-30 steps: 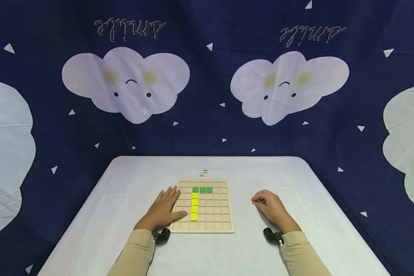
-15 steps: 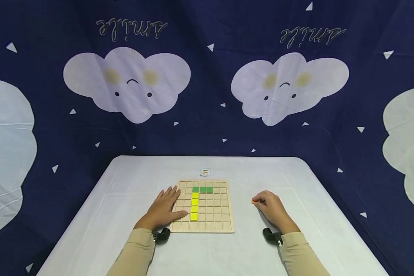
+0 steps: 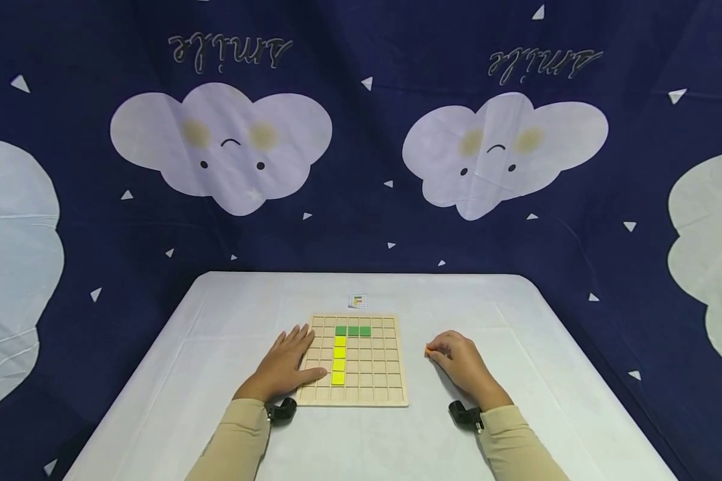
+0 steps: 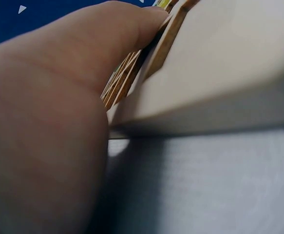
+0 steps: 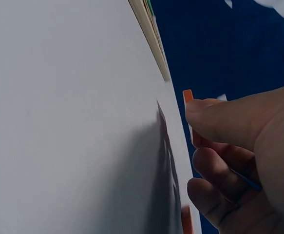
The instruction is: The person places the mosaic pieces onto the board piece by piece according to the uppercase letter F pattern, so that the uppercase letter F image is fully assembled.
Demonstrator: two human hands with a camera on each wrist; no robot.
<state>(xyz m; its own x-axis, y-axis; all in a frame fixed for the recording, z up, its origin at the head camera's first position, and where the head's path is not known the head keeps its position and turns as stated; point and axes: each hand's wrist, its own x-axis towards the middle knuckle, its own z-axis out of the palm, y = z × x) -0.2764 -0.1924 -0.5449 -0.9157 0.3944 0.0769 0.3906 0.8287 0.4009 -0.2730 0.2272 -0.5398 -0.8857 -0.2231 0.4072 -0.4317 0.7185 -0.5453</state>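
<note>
My left hand (image 3: pixel 285 361) rests with spread, straight fingers on the left side of a wooden grid board (image 3: pixel 376 399). In the left wrist view the thumb (image 4: pixel 127 24) lies across the board's edge. Three green tiles (image 3: pixel 353 331) make a row near the top of the grid. Under the leftmost one runs a column of several yellow tiles (image 3: pixel 339 365). Right of the board, my right hand (image 3: pixel 462 361) pinches an orange tile (image 5: pixel 188 96) between thumb and fingers, raised off the table. Most of that tile is hidden by the thumb.
A small printed card (image 3: pixel 357 300) lies just behind the board. Another orange piece (image 5: pixel 186 222) shows on the table at the bottom of the right wrist view. The white table (image 3: pixel 361 444) meets a dark blue cloud-patterned cloth (image 3: pixel 361 227) at the back.
My right hand has moved a little left, toward the board, carrying the orange tile. The left hand stays in place, and the tiles on the board look the same.
</note>
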